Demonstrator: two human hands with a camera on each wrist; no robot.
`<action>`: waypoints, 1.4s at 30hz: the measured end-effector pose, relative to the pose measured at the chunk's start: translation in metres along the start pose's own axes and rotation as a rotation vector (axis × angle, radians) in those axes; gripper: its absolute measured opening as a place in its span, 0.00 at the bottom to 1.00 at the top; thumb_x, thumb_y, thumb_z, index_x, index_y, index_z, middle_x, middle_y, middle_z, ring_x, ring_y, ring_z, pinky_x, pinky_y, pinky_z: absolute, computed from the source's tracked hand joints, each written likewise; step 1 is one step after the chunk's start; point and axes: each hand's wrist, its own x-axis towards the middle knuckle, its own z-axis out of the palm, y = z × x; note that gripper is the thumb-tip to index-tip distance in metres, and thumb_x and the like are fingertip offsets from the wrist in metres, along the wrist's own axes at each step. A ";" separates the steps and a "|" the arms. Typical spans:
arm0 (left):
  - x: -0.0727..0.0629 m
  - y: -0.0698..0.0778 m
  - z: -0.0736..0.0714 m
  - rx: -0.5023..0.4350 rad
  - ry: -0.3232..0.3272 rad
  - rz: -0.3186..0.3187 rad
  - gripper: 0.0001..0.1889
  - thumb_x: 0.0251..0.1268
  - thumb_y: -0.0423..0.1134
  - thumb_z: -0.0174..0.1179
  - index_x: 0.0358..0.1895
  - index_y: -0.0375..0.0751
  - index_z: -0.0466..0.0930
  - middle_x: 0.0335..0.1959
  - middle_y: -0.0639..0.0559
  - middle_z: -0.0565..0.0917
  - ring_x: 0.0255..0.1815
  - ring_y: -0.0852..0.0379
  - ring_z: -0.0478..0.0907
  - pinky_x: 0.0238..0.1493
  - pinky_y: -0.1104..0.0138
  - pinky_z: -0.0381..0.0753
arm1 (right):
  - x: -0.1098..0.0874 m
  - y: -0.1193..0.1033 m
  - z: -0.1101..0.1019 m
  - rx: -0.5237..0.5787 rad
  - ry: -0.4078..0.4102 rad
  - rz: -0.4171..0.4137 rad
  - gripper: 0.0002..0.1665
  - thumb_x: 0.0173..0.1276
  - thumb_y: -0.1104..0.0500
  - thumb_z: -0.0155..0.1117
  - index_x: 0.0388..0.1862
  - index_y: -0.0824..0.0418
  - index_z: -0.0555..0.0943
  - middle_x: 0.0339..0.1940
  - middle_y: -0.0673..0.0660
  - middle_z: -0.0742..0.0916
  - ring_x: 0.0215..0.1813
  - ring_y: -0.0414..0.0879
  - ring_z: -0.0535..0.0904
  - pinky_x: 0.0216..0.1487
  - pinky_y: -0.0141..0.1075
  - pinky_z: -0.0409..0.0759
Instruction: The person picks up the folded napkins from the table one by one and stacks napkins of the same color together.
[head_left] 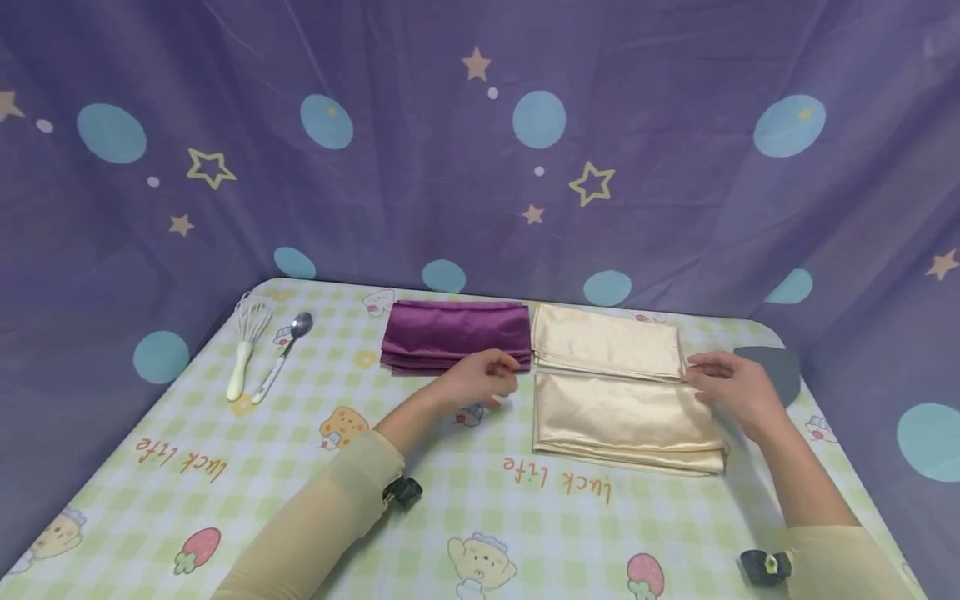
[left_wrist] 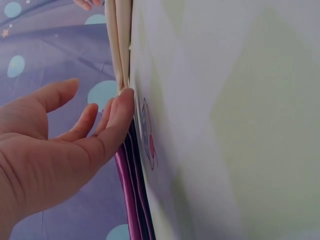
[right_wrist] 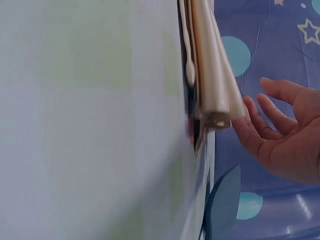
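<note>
Two folded cream satin cloths lie one behind the other right of centre: the rear cloth (head_left: 607, 340) and the front cloth (head_left: 626, 421). To their left is a folded purple satin cloth (head_left: 457, 333). My left hand (head_left: 480, 379), fingers loosely bent and holding nothing, is by the purple cloth's front right corner. In the left wrist view its fingertips (left_wrist: 127, 100) overlap the cloth edges; contact is unclear. My right hand (head_left: 735, 387) is at the right ends of the cream cloths. The right wrist view shows its loose, empty fingers beside the layered cream edge (right_wrist: 212, 70).
A whisk (head_left: 243, 346) and a spoon (head_left: 285, 354) lie at the table's left side. Behind my right hand, a dark grey flat piece (head_left: 776, 371) lies near the right edge. A checked cloth (head_left: 300, 508) covers the table, and a purple curtain (head_left: 420, 192) surrounds it.
</note>
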 end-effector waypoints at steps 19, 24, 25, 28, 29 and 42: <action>0.003 -0.001 0.009 -0.162 -0.077 -0.058 0.29 0.70 0.29 0.60 0.72 0.28 0.63 0.56 0.35 0.76 0.58 0.38 0.77 0.52 0.53 0.85 | -0.009 0.017 -0.014 -0.094 -0.141 0.093 0.40 0.77 0.52 0.62 0.74 0.76 0.60 0.66 0.82 0.68 0.61 0.70 0.74 0.50 0.46 0.85; 0.007 0.000 0.013 -0.187 -0.090 -0.060 0.32 0.69 0.29 0.59 0.74 0.28 0.59 0.59 0.33 0.76 0.59 0.38 0.77 0.53 0.54 0.85 | -0.010 0.017 -0.015 -0.120 -0.163 0.092 0.40 0.75 0.56 0.64 0.74 0.77 0.61 0.64 0.82 0.69 0.55 0.65 0.80 0.50 0.45 0.85; 0.008 0.000 0.013 -0.187 -0.091 -0.062 0.32 0.70 0.28 0.59 0.75 0.28 0.59 0.59 0.33 0.76 0.60 0.39 0.77 0.52 0.54 0.85 | -0.010 0.018 -0.016 -0.125 -0.167 0.092 0.39 0.74 0.57 0.65 0.73 0.77 0.62 0.63 0.82 0.70 0.53 0.63 0.81 0.50 0.45 0.85; 0.011 0.000 0.016 -0.209 -0.090 -0.074 0.33 0.70 0.27 0.58 0.75 0.27 0.57 0.61 0.32 0.76 0.61 0.39 0.77 0.52 0.54 0.85 | -0.011 0.020 -0.016 -0.140 -0.171 0.092 0.38 0.73 0.58 0.66 0.72 0.78 0.64 0.61 0.81 0.72 0.49 0.59 0.83 0.49 0.45 0.85; 0.012 0.001 0.017 -0.216 -0.088 -0.081 0.33 0.70 0.26 0.58 0.75 0.26 0.56 0.61 0.32 0.76 0.61 0.39 0.76 0.52 0.54 0.85 | -0.011 0.021 -0.016 -0.142 -0.173 0.090 0.37 0.73 0.58 0.66 0.71 0.78 0.65 0.61 0.80 0.72 0.49 0.58 0.83 0.49 0.45 0.85; 0.018 0.003 0.031 -0.340 -0.091 -0.153 0.33 0.70 0.25 0.56 0.75 0.21 0.54 0.71 0.28 0.65 0.63 0.39 0.75 0.54 0.52 0.84 | -0.011 0.026 -0.016 -0.203 -0.150 0.044 0.31 0.69 0.57 0.71 0.61 0.77 0.75 0.55 0.74 0.79 0.48 0.56 0.79 0.40 0.39 0.82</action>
